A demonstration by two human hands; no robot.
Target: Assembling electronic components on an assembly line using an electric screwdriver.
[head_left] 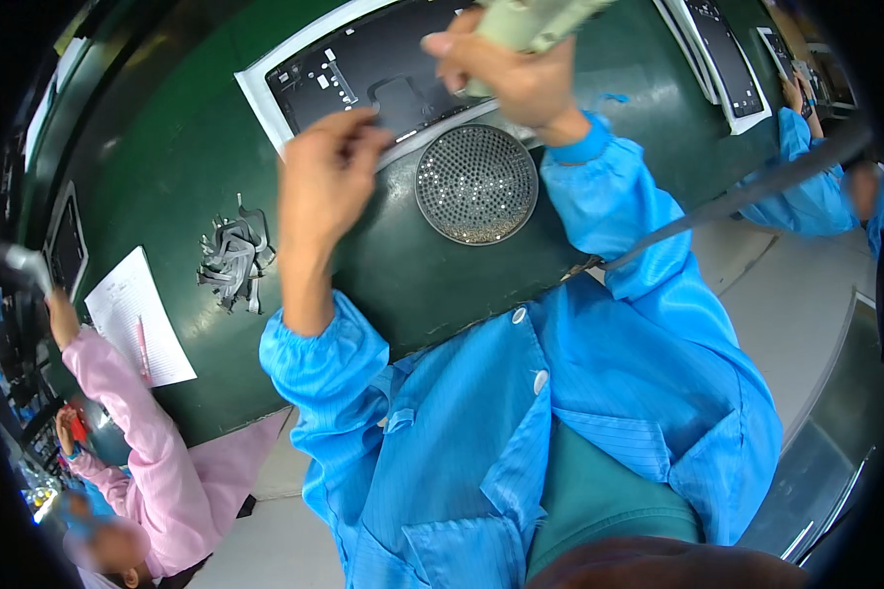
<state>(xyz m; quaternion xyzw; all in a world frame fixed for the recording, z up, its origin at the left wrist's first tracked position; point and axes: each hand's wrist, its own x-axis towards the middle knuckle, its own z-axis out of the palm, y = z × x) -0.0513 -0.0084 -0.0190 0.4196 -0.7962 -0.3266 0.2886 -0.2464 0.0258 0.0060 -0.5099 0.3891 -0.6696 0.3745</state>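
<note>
My right hand is wrapped round a pale green power tool, which looks like an electric screwdriver. Its upper end is cut off by the frame, and its tip is hidden behind my fingers. Below it lies a black device panel in a white frame, with small white parts and a thin dark flex cable on it. At the panel's near edge my left hand is closed, fingertips drawn together; what they pinch, if anything, does not show. Between my wrists stands a round perforated screw tray, small screws gathered along its near side.
Left of my forearm lies a pile of grey flex cables. Further left are a paper sheet with a pink pen and a co-worker's pink sleeve. Another framed panel lies right, near a blue-sleeved co-worker.
</note>
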